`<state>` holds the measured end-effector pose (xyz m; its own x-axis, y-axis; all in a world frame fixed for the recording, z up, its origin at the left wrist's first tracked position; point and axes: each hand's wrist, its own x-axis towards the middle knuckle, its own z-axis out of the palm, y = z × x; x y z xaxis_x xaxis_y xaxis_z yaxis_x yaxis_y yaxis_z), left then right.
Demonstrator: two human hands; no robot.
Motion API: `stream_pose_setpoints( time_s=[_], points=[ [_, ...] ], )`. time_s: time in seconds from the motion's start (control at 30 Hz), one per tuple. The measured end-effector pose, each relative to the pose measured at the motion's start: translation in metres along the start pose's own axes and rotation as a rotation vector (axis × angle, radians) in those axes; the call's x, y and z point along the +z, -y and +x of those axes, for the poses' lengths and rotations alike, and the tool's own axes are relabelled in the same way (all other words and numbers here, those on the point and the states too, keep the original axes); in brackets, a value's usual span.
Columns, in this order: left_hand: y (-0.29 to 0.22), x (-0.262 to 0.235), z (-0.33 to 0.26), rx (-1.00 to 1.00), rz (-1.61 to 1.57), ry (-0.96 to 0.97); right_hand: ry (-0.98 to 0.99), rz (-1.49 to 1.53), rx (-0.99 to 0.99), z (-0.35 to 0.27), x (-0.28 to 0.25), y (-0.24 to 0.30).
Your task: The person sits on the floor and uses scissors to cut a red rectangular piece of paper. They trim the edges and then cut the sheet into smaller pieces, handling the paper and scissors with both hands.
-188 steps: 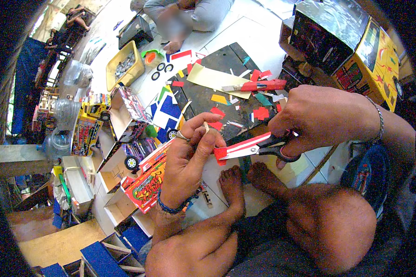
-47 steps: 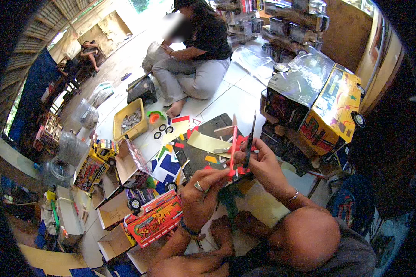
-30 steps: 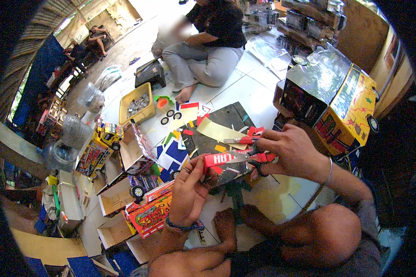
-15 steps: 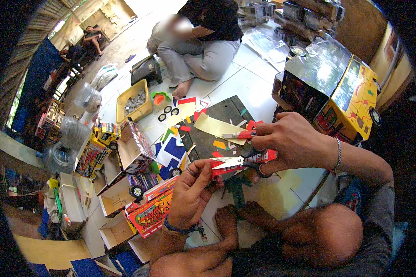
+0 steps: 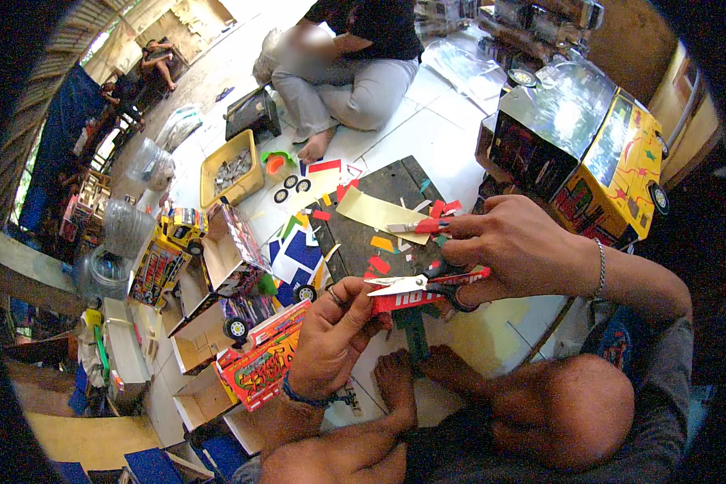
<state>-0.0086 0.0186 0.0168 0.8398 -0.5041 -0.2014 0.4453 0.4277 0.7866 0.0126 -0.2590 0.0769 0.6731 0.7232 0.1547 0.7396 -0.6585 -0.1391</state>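
Observation:
My left hand (image 5: 331, 335) pinches the left end of a red printed strip (image 5: 415, 302) between thumb and fingers. My right hand (image 5: 516, 250) is closed on a pair of scissors (image 5: 403, 285) with black handles. Their blades are slightly apart and lie over the strip near my left fingertips. Between the upper fingers of that same right hand sits a small knife (image 5: 422, 227) with a red handle, its blade pointing left. Beneath it, a pale yellow strip (image 5: 371, 211) lies on a dark wooden board (image 5: 351, 262) scattered with coloured scraps.
Toy trucks and open wooden truck bodies (image 5: 198, 347) crowd the left. A big yellow toy truck (image 5: 605, 173) stands at the right. Beyond the board are loose black wheels (image 5: 292, 189) and a yellow tub (image 5: 254, 179) of grey pieces. Another person (image 5: 355, 81) sits across on the tiles.
The red strip has tilted, so a different part of its printed face shows beneath the scissors. Both hands keep their hold and have hardly moved.

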Motion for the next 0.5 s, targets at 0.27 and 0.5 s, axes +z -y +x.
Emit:
stream_pose_setpoints(
  time_s=[0.27,0.5],
  points=[
    [-0.0012,-0.0037,-0.0002,-0.002,-0.019,0.053,0.022,-0.003,0.008,-0.0033,-0.0018,0.0021],
    [-0.0036,-0.0023,-0.0030,-0.005,-0.024,0.041,0.007,0.002,-0.016,-0.0025,-0.0054,0.0022]
  ],
)
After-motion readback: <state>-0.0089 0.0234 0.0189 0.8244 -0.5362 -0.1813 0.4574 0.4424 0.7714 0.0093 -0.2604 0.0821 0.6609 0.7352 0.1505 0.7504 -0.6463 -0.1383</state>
